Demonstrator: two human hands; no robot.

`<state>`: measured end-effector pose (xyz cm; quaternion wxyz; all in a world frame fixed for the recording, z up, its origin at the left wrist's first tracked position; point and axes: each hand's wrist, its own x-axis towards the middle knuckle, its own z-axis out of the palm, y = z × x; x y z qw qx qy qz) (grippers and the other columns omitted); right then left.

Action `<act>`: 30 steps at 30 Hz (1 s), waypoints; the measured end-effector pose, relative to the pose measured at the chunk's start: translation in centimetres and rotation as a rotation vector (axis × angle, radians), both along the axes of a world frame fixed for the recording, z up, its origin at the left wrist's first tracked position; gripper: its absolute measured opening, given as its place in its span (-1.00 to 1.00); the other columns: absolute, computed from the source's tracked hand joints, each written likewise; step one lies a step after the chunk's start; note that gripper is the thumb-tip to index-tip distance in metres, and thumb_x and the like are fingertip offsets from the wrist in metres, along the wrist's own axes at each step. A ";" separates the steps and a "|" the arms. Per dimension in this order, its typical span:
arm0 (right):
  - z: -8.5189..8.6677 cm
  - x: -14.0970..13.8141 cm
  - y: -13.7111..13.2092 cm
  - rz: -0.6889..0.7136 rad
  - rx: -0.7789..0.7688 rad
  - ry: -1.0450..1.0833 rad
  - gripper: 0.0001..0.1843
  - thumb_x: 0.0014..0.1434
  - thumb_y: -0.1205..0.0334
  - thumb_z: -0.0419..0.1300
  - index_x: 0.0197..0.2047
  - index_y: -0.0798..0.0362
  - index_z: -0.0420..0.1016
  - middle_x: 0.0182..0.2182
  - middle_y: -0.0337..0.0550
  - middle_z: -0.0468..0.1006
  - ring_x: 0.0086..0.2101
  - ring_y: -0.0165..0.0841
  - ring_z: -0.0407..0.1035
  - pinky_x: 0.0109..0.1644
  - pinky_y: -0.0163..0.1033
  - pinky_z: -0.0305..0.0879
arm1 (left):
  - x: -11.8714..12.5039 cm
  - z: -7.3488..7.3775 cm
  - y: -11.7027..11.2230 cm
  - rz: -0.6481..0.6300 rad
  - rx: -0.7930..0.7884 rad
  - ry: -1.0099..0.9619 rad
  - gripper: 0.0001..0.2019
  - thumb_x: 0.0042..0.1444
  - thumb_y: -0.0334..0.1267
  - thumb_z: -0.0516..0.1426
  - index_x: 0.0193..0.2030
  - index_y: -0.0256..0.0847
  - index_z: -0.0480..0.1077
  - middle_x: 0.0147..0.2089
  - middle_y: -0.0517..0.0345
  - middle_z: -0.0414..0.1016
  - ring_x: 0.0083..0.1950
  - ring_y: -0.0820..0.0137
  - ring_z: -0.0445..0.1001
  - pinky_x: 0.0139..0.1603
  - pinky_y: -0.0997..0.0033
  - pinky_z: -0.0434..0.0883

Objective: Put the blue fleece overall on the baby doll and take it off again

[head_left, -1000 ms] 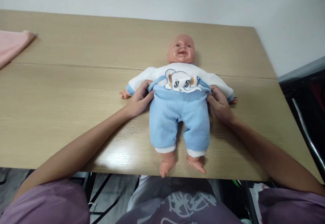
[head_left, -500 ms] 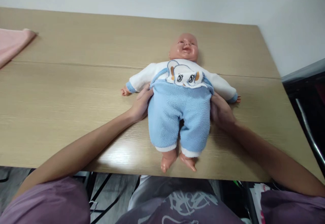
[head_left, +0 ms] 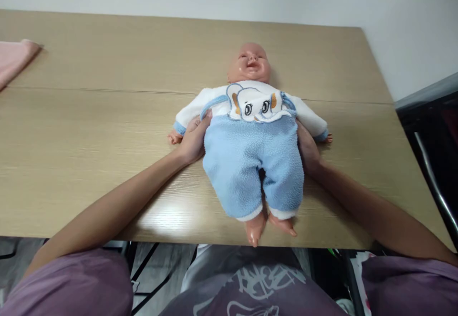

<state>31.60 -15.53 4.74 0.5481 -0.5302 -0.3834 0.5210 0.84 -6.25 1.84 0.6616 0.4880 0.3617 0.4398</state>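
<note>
A baby doll (head_left: 250,63) lies face up on the wooden table (head_left: 107,130), head toward the wall, feet at the near edge. It wears a white top with an elephant picture and light blue fleece trousers (head_left: 254,163). My left hand (head_left: 193,139) grips the trousers' waistband at the doll's left-of-view side. My right hand (head_left: 307,146) holds the waistband on the other side, its fingers tucked behind the fabric. The doll's hips look lifted a little, and its bare feet are close together.
A pink cloth (head_left: 14,58) lies at the table's far left edge. A white wall runs behind the table. A dark chair or frame (head_left: 429,163) stands to the right of the table. My lap in a purple printed shirt is below the near edge.
Both hands have pulled the trousers' waistband higher up the doll's body. The doll's legs have come together and swung slightly to the right.
</note>
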 end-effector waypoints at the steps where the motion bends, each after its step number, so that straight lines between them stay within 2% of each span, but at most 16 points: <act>1: 0.1 0.0 0.1 -0.003 0.005 0.005 -0.39 0.20 -0.52 0.65 0.07 -0.33 0.76 0.12 -0.20 0.92 0.32 0.16 0.72 0.53 0.27 0.72 | 0.0 0.3 0.1 0.002 0.010 -0.012 -0.30 0.36 0.53 0.50 -0.17 -0.06 0.42 -0.27 0.17 0.40 -0.23 0.26 0.42 -0.18 0.21 0.48; 3: 0.0 -0.1 0.1 -0.012 0.020 0.029 -0.43 0.22 -0.51 0.64 0.05 -0.33 0.76 0.13 -0.20 0.91 0.33 0.15 0.71 0.51 0.25 0.73 | -0.2 0.9 0.4 -0.027 0.046 -0.028 -0.33 0.35 0.51 0.48 -0.16 -0.07 0.46 -0.23 0.14 0.41 -0.17 0.22 0.47 -0.10 0.16 0.52; 5: -0.2 -0.2 0.1 -0.005 0.034 0.079 -0.48 0.27 -0.42 0.64 0.05 -0.30 0.74 0.12 -0.17 0.91 0.35 0.13 0.70 0.48 0.22 0.74 | -0.7 1.2 0.7 -0.079 0.090 -0.015 -0.34 0.29 0.50 0.50 -0.16 -0.07 0.49 -0.21 0.12 0.40 -0.18 0.21 0.46 -0.13 0.16 0.48; 8: -0.6 -0.2 0.2 0.035 0.063 0.134 -0.57 0.31 -0.27 0.59 0.04 -0.23 0.69 0.11 -0.12 0.89 0.38 0.10 0.66 0.48 0.20 0.71 | -1.7 1.0 1.3 -0.103 0.158 0.045 -0.33 0.18 0.46 0.60 -0.18 -0.07 0.49 -0.26 0.17 0.31 -0.29 0.31 0.27 -0.29 0.24 0.23; 10: -0.7 -0.1 0.2 0.049 0.094 0.122 -0.60 0.27 -0.21 0.57 0.00 -0.21 0.65 0.11 -0.09 0.87 0.38 0.11 0.65 0.53 0.22 0.66 | -2.2 0.8 1.6 -0.092 0.223 0.092 -0.34 0.25 0.45 0.60 -0.17 -0.06 0.49 -0.26 0.19 0.28 -0.29 0.32 0.20 -0.29 0.25 0.17; 14: -0.8 0.2 -0.1 0.044 0.157 0.043 -0.68 0.28 -0.16 0.50 -0.12 -0.21 0.55 -0.07 -0.11 0.76 0.22 0.10 0.66 0.53 0.25 0.60 | -2.6 0.9 1.6 -0.060 0.322 0.171 -0.31 0.36 0.55 0.50 -0.16 -0.05 0.48 -0.24 0.19 0.30 -0.24 0.28 0.21 -0.21 0.24 0.24; 17: -0.9 0.6 -0.6 -0.002 0.185 -0.008 -0.71 0.34 -0.13 0.51 -0.15 -0.22 0.55 -0.23 -0.17 0.58 -0.02 0.03 0.60 0.38 0.21 0.63 | -2.5 1.3 1.5 -0.055 0.363 0.211 -0.28 0.36 0.61 0.46 -0.16 -0.05 0.45 -0.26 0.20 0.29 -0.24 0.27 0.21 -0.17 0.21 0.25; 19: -1.0 0.9 -0.9 -0.016 0.205 -0.071 -0.73 0.38 -0.12 0.52 -0.14 -0.22 0.60 -0.24 -0.18 0.50 -0.11 -0.02 0.50 0.28 0.18 0.60 | -2.5 1.4 1.4 -0.051 0.379 0.219 -0.29 0.38 0.61 0.45 -0.15 -0.04 0.45 -0.25 0.19 0.30 -0.24 0.26 0.21 -0.16 0.19 0.24; 22: -1.2 1.5 -1.0 -0.001 0.262 -0.186 -0.69 0.42 -0.19 0.52 -0.15 -0.20 0.62 -0.24 -0.19 0.40 -0.18 -0.07 0.38 0.17 0.13 0.53 | -2.6 1.5 1.3 -0.061 0.380 0.204 -0.34 0.43 0.55 0.45 -0.13 -0.05 0.49 -0.22 0.17 0.33 -0.23 0.26 0.23 -0.13 0.18 0.25; 25: -1.1 1.6 -0.8 -0.011 0.327 -0.218 -0.63 0.44 -0.22 0.53 -0.17 -0.19 0.58 -0.25 -0.20 0.33 -0.20 -0.11 0.32 0.12 0.07 0.50 | -3.1 1.7 1.2 -0.123 0.360 0.171 -0.39 0.45 0.48 0.47 -0.09 -0.06 0.57 -0.18 0.14 0.41 -0.19 0.26 0.31 -0.10 0.20 0.30; 28: -0.4 1.7 -0.1 -0.058 0.337 -0.189 -0.63 0.44 -0.22 0.50 -0.16 -0.19 0.54 -0.24 -0.18 0.34 -0.19 -0.10 0.32 0.09 0.06 0.49 | -3.7 2.1 1.6 -0.190 0.383 0.177 -0.44 0.41 0.39 0.54 -0.06 -0.09 0.64 -0.11 0.06 0.54 -0.13 0.25 0.43 -0.08 0.22 0.37; 30: 0.2 1.8 0.5 -0.046 0.303 -0.219 -0.59 0.43 -0.27 0.50 -0.14 -0.20 0.50 -0.25 -0.18 0.35 -0.20 -0.10 0.31 0.04 0.05 0.46 | -4.0 2.2 2.1 -0.212 0.415 0.184 -0.46 0.37 0.33 0.60 -0.11 -0.11 0.64 -0.14 0.06 0.55 -0.15 0.26 0.44 -0.12 0.24 0.36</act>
